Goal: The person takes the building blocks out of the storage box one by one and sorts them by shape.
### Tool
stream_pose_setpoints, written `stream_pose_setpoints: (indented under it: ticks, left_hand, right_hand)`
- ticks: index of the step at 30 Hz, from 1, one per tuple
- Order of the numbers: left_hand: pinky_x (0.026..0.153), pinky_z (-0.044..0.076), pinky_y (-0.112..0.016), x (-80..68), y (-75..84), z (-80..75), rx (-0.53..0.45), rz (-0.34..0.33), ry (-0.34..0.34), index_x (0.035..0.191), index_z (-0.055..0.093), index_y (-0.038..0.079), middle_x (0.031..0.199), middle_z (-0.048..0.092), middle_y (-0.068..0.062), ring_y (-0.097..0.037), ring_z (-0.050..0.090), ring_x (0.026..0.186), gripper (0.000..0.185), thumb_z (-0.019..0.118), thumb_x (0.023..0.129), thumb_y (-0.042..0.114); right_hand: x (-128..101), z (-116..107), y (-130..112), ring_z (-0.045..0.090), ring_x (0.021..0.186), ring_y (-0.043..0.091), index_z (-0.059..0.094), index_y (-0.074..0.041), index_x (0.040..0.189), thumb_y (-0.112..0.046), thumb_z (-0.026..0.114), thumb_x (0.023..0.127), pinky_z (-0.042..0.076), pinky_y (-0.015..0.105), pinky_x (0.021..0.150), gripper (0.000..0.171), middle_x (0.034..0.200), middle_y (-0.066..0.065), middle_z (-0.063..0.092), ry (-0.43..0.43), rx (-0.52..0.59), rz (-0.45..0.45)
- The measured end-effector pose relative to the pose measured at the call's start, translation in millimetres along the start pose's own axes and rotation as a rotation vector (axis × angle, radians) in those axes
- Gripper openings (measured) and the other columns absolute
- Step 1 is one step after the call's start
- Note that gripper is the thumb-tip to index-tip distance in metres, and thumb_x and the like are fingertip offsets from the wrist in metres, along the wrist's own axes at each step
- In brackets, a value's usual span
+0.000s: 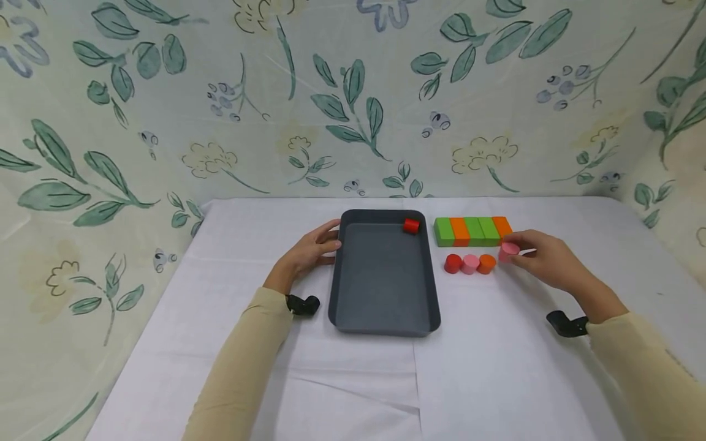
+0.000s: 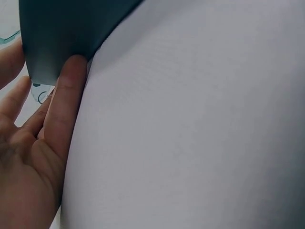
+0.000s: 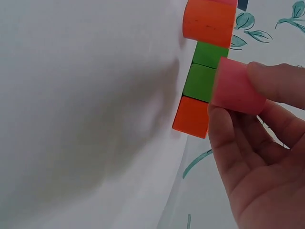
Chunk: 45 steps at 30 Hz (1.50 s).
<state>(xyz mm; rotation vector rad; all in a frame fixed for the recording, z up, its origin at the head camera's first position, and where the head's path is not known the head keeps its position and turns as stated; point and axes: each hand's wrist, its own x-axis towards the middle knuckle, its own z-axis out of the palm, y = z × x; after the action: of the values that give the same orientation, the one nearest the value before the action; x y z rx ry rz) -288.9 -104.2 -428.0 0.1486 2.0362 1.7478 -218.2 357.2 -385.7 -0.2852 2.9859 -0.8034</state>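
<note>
Pink cylinder [image 1: 508,250] tilted between fingers [image 3: 267,81]

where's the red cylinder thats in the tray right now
In the head view the red cylinder lies in the far right corner of the grey tray, against its rim, just left of the row of green and orange blocks.

Light is even and fairly bright across the head view, with no glare on the white table [image 1: 496,380]; soft, short shadows lie under the forearms and along the near edge of the grey tray [image 1: 380,327]. The floral backdrop bows at the picture's edges, a wide-lens distortion. Both wrist views are dimmer and soft: the left hand [image 2: 33,157] is blurred, and a broad grey shadow spreads over the cloth beside the orange and green blocks [image 3: 200,90].
</note>
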Motion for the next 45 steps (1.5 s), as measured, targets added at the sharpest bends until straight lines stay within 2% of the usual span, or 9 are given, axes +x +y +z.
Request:
stream_pose_setpoints:
  ticks: [6,21,33,38,45]
  left_hand:
    - [0.115,0.041,-0.053,-0.7,0.9,1.4,0.003,-0.007,-0.001,0.156,0.029,0.033,0.164,0.028,-0.006,-0.030,0.038,0.147,0.067,0.060,0.099,0.015]
    - [0.116,0.039,-0.054,0.0,0.5,-0.7,0.007,-0.011,-0.002,0.156,0.029,0.035,0.165,0.026,-0.005,-0.029,0.036,0.148,0.067,0.060,0.099,0.016]
    - [0.114,0.041,-0.054,-0.2,0.4,0.4,0.001,0.001,-0.005,0.156,0.030,0.033,0.164,0.029,-0.006,-0.029,0.037,0.147,0.066,0.059,0.099,0.015]
    - [0.115,0.041,-0.054,0.0,-1.7,0.8,-0.006,0.006,-0.018,0.157,0.029,0.031,0.164,0.028,-0.007,-0.030,0.037,0.147,0.066,0.058,0.100,0.014]
    - [0.114,0.042,-0.054,0.2,-0.7,-0.2,-0.009,0.012,-0.009,0.156,0.029,0.032,0.164,0.029,-0.007,-0.029,0.038,0.147,0.066,0.059,0.100,0.014]
  right_hand:
    - [0.2,5.4,4.2,0.057,0.112,0.040,0.061,0.004,0.126,-0.013,0.067,0.094,0.052,0.060,0.096,0.037,0.122,0.026,0.062,0.003,-0.011,-0.023]
    - [3.4,13.9,8.0,0.056,0.114,0.044,0.057,0.003,0.128,-0.015,0.068,0.093,0.053,0.057,0.097,0.041,0.124,0.028,0.059,-0.115,0.016,0.026]
    - [4.7,16.6,8.1,0.054,0.116,0.044,0.056,0.000,0.128,-0.014,0.066,0.093,0.052,0.058,0.098,0.039,0.125,0.027,0.058,-0.147,0.029,0.048]
    - [0.9,9.6,4.6,0.048,0.122,0.045,0.050,0.002,0.135,-0.018,0.062,0.095,0.049,0.062,0.100,0.047,0.133,0.027,0.054,-0.152,0.021,0.018]
    - [7.2,-9.9,-14.2,0.044,0.126,0.043,0.050,0.003,0.136,-0.017,0.059,0.097,0.046,0.063,0.102,0.045,0.134,0.026,0.054,-0.103,-0.009,-0.039]
